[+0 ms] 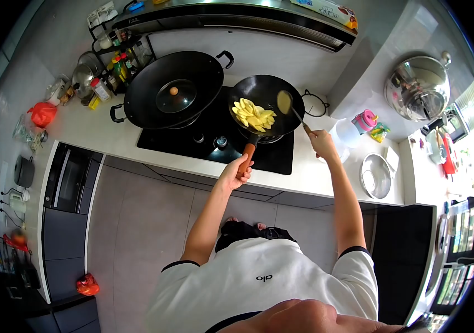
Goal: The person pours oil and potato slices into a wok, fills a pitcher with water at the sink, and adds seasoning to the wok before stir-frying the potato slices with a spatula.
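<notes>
Head view | left hand (236, 170) closed round wok handle (248, 154) at hob's (159, 141) front edge | right hand (320, 140) grips ladle (286, 103) over wok (264, 102) on right burner | yellow slices (252, 115) inside | lidded wok (173, 89) on left burner

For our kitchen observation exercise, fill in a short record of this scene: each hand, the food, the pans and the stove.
left hand: grips the frying pan's orange handle
right hand: holds a ladle over the pan
frying pan: on the right burner, holds pale yellow slices
large wok: on the left burner, glass lid inside
gas hob: black, set in white counter
</notes>
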`<state>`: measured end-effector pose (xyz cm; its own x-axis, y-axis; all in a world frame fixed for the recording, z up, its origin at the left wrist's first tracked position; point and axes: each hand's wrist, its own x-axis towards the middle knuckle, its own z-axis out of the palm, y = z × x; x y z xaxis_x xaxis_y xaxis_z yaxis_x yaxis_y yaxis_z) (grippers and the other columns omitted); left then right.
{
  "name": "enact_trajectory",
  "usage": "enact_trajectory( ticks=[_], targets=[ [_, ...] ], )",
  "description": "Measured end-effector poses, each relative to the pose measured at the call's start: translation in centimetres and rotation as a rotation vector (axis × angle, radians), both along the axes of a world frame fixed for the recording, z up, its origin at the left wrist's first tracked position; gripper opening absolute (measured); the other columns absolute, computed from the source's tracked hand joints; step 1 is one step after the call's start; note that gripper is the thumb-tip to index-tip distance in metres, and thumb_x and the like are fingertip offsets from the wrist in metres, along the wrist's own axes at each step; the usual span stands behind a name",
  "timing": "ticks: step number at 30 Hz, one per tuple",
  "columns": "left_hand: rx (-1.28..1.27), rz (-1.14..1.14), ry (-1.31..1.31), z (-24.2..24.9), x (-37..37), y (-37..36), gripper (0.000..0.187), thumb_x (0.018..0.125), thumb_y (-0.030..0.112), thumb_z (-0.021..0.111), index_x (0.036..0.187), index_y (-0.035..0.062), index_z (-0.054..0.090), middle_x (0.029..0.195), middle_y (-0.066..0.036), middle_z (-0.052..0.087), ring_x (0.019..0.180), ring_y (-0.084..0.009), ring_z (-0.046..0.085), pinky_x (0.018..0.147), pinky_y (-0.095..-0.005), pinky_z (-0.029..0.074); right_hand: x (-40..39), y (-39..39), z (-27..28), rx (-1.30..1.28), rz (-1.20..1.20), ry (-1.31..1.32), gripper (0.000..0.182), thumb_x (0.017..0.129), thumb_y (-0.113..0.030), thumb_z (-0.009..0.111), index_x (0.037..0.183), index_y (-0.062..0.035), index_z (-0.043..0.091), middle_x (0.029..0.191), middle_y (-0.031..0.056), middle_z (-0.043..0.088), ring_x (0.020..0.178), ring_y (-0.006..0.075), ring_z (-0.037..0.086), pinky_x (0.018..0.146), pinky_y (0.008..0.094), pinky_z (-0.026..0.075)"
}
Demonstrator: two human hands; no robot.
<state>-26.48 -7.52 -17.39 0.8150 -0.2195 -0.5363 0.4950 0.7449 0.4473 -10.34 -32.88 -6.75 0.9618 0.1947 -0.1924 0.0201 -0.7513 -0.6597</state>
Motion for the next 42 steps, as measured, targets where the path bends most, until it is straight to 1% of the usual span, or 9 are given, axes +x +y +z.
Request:
enact_trajectory(
  ticks=[4, 12, 16, 20, 23, 24, 30, 38, 42],
  targets=[
    [0.015, 0.001, 0.01, 0.3, 0.0, -0.1, 0.042, 0.085, 0.042, 0.062, 0.097, 0.0025, 0.053, 0.065, -0.002, 0.05, 0.048, -0.0063, 0.044, 0.039, -0.0158, 0.03, 0.7, -0.3, 2.3, -0.2, 0.064, 0.244, 0.048, 0.094, -0.036, 0.043, 0.066, 0.0015, 0.053, 0.051, 0.0109, 0.052, 0.037, 0.0165, 0.049, 0.035, 0.032, 0.037],
    [0.005, 0.001, 0.003, 0.2, 0.1, -0.2, 0.043, 0.084, 0.042, 0.062, 0.097, 0.0022, 0.053, 0.065, -0.002, 0.05, 0.049, -0.0064, 0.044, 0.039, -0.0158, 0.03, 0.0, 2.1, -4.5, 0.825, -0.112, 1.072, 0.031, 0.099, -0.029, 0.034, 0.108, -0.0032, 0.05, 0.056, -0.0007, 0.042, 0.036, 0.003, 0.028, 0.031, 0.0186, 0.021],
    [-0.009, -0.015, 0.005, 0.0, 0.2, 0.0, 0.042, 0.088, 0.042, 0.058, 0.098, 0.0022, 0.05, 0.066, -0.003, 0.049, 0.05, -0.0084, 0.044, 0.04, -0.0173, 0.03, -0.6, 2.8, -7.0, 0.947, -0.074, 0.949, 0.029, 0.097, -0.028, 0.04, 0.106, -0.0013, 0.048, 0.058, 0.0027, 0.046, 0.038, 0.0074, 0.035, 0.034, 0.0219, 0.026],
    [-0.009, -0.002, -0.002, 0.0, 0.1, -0.1, 0.042, 0.088, 0.042, 0.058, 0.098, 0.0021, 0.05, 0.066, -0.003, 0.049, 0.05, -0.0082, 0.044, 0.04, -0.0171, 0.03, -1.9, 3.2, -4.2, 0.613, -0.033, 0.409, 0.03, 0.095, -0.028, 0.043, 0.085, -0.0019, 0.054, 0.053, 0.0028, 0.048, 0.035, 0.01, 0.038, 0.032, 0.0248, 0.028],
    [-0.005, 0.006, -0.001, 0.2, 0.1, -0.1, 0.042, 0.087, 0.042, 0.059, 0.098, 0.002, 0.052, 0.066, -0.003, 0.05, 0.05, -0.0073, 0.044, 0.04, -0.0164, 0.03, -1.5, 3.0, -3.8, 0.382, 0.042, 0.168, 0.031, 0.094, -0.026, 0.045, 0.087, -0.0004, 0.06, 0.05, 0.0024, 0.046, 0.035, 0.0101, 0.041, 0.032, 0.0259, 0.03],
    [-0.001, 0.01, 0.0, 0.2, 0.1, -0.2, 0.042, 0.086, 0.042, 0.06, 0.098, 0.002, 0.053, 0.066, -0.002, 0.05, 0.049, -0.0066, 0.044, 0.04, -0.0159, 0.031, -1.8, 3.3, -3.0, 0.247, 0.004, 0.103, 0.026, 0.089, -0.025, 0.051, 0.09, -0.0027, 0.065, 0.057, 0.0086, 0.055, 0.044, 0.0199, 0.055, 0.041, 0.0318, 0.044],
    [-0.002, 0.007, -0.007, 0.3, 0.0, -0.2, 0.042, 0.085, 0.042, 0.062, 0.097, 0.0022, 0.054, 0.066, -0.002, 0.051, 0.049, -0.0058, 0.044, 0.039, -0.0152, 0.032, -1.9, 4.8, -4.6, -0.121, 0.168, -0.454, 0.035, 0.084, -0.016, 0.053, 0.118, -0.0172, 0.057, 0.072, 0.0192, 0.061, 0.078, 0.0395, 0.061, 0.072, 0.0464, 0.049],
    [-0.015, 0.012, 0.007, 0.1, 0.1, -0.2, 0.042, 0.085, 0.042, 0.062, 0.097, 0.0024, 0.054, 0.066, -0.002, 0.051, 0.048, -0.0061, 0.044, 0.039, -0.0152, 0.032, -4.5, 2.3, -3.7, -0.285, 0.351, -0.363, 0.051, 0.08, -0.012, 0.056, 0.129, -0.0274, 0.049, 0.087, 0.017, 0.064, 0.084, 0.035, 0.062, 0.073, 0.0454, 0.05],
    [-0.012, 0.017, 0.004, -0.1, -0.1, -0.2, 0.042, 0.085, 0.042, 0.062, 0.097, 0.0024, 0.054, 0.066, -0.002, 0.05, 0.048, -0.0062, 0.044, 0.039, -0.0154, 0.032, -4.8, -2.2, -1.1, -0.321, 0.292, -0.365, 0.04, 0.079, -0.013, 0.057, 0.118, -0.0223, 0.059, 0.086, 0.0183, 0.066, 0.082, 0.0369, 0.062, 0.073, 0.0464, 0.049]
  ],
)
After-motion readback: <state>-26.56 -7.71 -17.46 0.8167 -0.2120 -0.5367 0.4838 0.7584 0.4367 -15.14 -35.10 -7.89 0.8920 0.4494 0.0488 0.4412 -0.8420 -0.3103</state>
